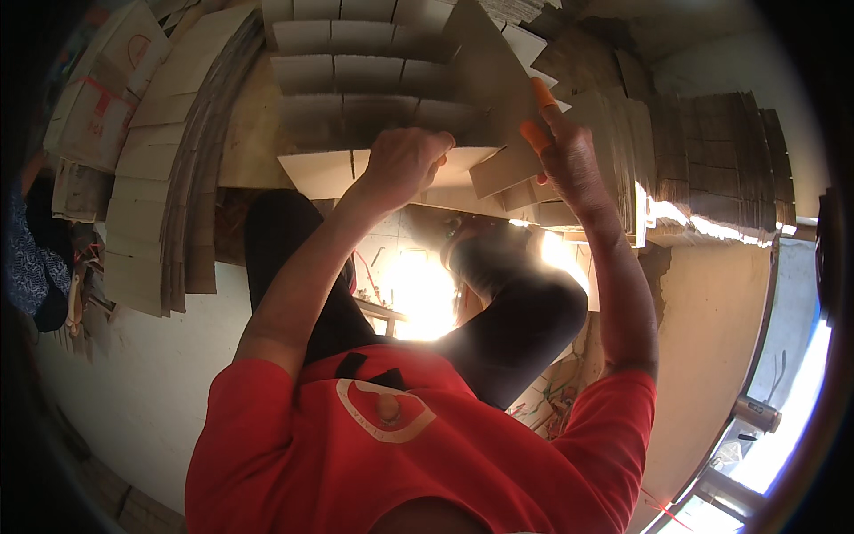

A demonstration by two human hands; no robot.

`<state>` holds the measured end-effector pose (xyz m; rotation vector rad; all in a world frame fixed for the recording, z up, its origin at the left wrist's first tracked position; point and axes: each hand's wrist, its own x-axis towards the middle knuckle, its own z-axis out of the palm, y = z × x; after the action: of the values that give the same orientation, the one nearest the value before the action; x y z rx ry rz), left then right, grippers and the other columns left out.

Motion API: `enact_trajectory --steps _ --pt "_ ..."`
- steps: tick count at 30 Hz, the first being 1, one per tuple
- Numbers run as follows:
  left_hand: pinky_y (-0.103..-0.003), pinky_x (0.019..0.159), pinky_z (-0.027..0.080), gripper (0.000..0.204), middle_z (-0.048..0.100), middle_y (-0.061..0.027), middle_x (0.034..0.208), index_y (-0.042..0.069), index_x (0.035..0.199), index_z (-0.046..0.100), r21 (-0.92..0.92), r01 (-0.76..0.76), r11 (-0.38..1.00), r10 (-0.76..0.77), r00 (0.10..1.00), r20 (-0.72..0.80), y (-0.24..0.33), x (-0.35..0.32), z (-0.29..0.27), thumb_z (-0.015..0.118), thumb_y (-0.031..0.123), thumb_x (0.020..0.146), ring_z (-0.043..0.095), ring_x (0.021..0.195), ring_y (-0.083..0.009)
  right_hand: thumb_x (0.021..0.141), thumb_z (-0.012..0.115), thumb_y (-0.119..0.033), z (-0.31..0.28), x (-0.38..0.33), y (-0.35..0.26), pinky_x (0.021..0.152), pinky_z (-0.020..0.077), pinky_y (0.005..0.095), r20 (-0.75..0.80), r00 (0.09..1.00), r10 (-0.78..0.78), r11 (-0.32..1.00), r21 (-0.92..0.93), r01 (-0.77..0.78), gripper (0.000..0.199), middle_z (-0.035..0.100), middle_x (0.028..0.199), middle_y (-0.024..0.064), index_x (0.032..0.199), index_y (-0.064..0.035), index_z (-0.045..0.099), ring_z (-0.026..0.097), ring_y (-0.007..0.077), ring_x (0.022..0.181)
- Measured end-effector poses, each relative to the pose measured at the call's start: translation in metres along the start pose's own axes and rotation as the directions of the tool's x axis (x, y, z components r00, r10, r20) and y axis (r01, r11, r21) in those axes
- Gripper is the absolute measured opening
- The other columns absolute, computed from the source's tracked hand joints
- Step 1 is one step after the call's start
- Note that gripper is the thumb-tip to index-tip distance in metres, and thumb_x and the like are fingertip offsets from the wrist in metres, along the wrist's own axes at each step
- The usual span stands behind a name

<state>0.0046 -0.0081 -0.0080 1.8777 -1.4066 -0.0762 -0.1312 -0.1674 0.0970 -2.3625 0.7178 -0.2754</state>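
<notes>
Cardboard stacks (178, 151) crowd both sides (gap between knees (418, 294)).

2 hands, left (405, 160) and right (569, 156); 1 orange-handled tool (536, 133); cardboard sheets (374, 80) too many to count.

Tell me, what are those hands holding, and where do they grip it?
Both hands hold one cardboard sheet. The left hand grips its lower edge; the right hand, with orange fingertips, pinches its right edge.
</notes>
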Motion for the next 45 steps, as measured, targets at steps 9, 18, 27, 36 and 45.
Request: enact_trajectory --steps 9,18,27,36,45 --pt "-0.037 0.062 0.052 0.013 0.067 -0.0116 0.077 0.006 0.089 0.067 0.007 0.019 1.000 -0.019 0.999 0.032 -0.004 0.003 -0.003 0.067 0.009 0.076 0.065 0.070 -0.0285 0.088 0.062 -0.013 0.012 -0.005 0.014 0.039 0.0468 0.0271 -0.108 0.966 -0.237 0.971 -0.062 0.231 0.054 0.066 0.077 0.0082 0.138 -0.0134 0.043 0.057 0.0119 0.050" --pt "-0.039 0.065 0.051 0.017 0.067 -0.0133 0.078 0.007 0.092 0.068 -0.053 0.097 0.994 -0.092 0.992 0.089 -0.008 0.009 -0.009 0.068 0.010 0.076 0.065 0.071 -0.0304 0.086 0.062 -0.009 0.003 0.016 0.004 0.043 0.0477 0.0286 0.067 0.987 -0.146 0.989 -0.015 0.148 0.060 0.066 0.084 0.0127 0.140 -0.0118 0.036 0.057 0.0160 0.052" --pt "-0.039 0.063 0.049 0.020 0.064 -0.0173 0.076 0.006 0.094 0.067 -0.065 0.056 0.996 -0.044 0.983 0.181 -0.007 0.019 -0.020 0.070 0.017 0.078 0.063 0.068 -0.0322 0.086 0.061 -0.004 0.034 -0.004 0.033 0.071 0.0531 0.0362 -0.044 0.967 -0.249 0.958 -0.155 0.240 0.066 0.061 0.111 0.0178 0.143 -0.0094 0.028 0.063 0.0294 0.087" --pt "-0.040 0.064 0.048 0.023 0.062 -0.0189 0.073 0.000 0.092 0.065 0.136 -0.217 0.967 0.243 0.947 -0.212 -0.050 0.097 -0.045 0.072 0.016 0.076 0.061 0.067 -0.0342 0.088 0.059 -0.007 0.006 0.010 0.025 0.042 0.0475 0.0269 0.037 0.968 -0.247 0.968 -0.043 0.248 0.065 0.066 0.083 0.0081 0.145 -0.0219 0.029 0.050 0.0088 0.050" --pt "-0.045 0.068 0.046 0.013 0.059 -0.0192 0.074 -0.001 0.079 0.059 0.242 -0.110 0.964 0.066 0.981 0.181 -0.083 0.109 -0.029 0.067 0.004 0.071 0.058 0.079 -0.0372 0.084 0.057 0.005 0.037 -0.004 0.042 0.066 0.0475 0.0277 0.142 0.959 -0.246 0.939 -0.211 0.273 0.066 0.061 0.086 0.0227 0.143 -0.0038 0.028 0.062 0.0370 0.079"
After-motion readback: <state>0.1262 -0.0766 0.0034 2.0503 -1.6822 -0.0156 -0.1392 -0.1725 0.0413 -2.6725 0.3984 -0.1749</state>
